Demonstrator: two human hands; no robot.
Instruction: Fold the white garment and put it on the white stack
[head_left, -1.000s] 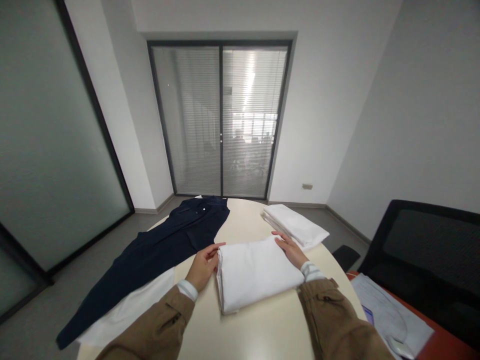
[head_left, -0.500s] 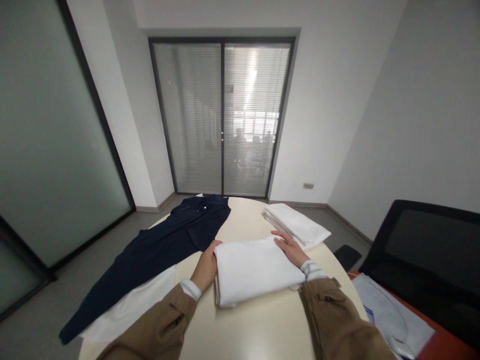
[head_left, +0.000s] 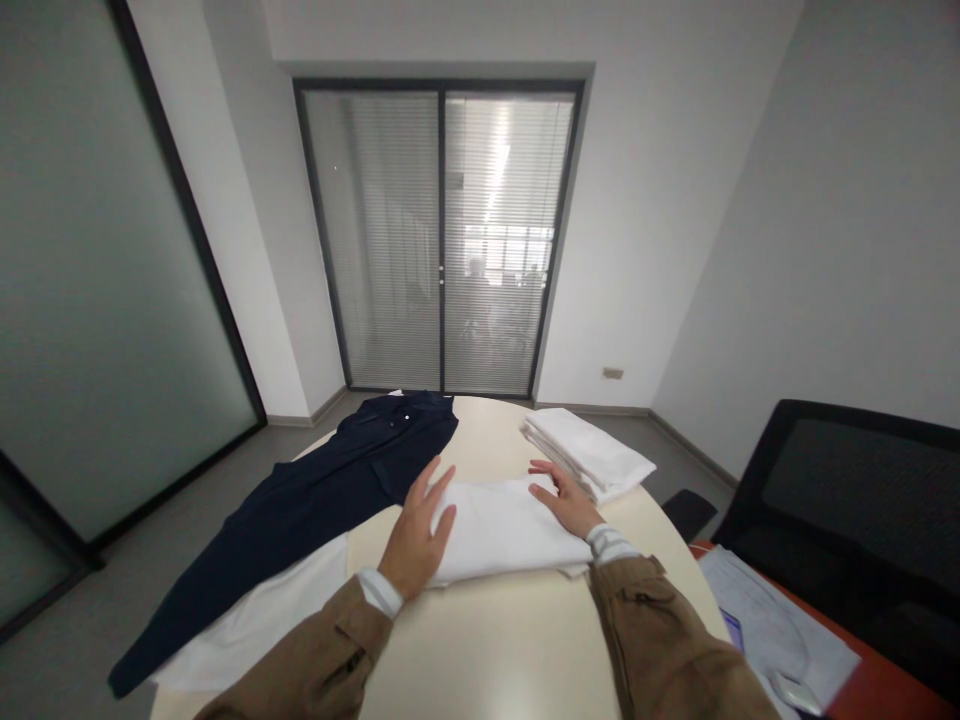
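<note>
The folded white cloth lies flat between the two hands, its near edge showing layers at the right corner. The left hand is at its left end, fingers spread and pointing away, thumb set apart; whether it presses the fabric I cannot tell. The right hand is at the far right corner, fingers loosely bent and parted, thumb above the cloth, gripping nothing visible. Both forearms, in brown sleeves with pale striped cuffs, reach in from the near edge and angle towards each other.

The counter under the cloth is cream, smooth and slightly glossy, with a curved edge beyond the hands. To the left of the left hand, a dark navy garment stretches lengthwise over white fabric. Just beyond the right hand sits another folded white cloth, near the rim.

Well to the right of the right hand stand a black mesh-backed chair and an orange surface bearing papers. Far ahead of both hands, a dark-framed glazed panel with blinds is set in a pale wall; a frosted glass panel rises far left, above grey floor.
</note>
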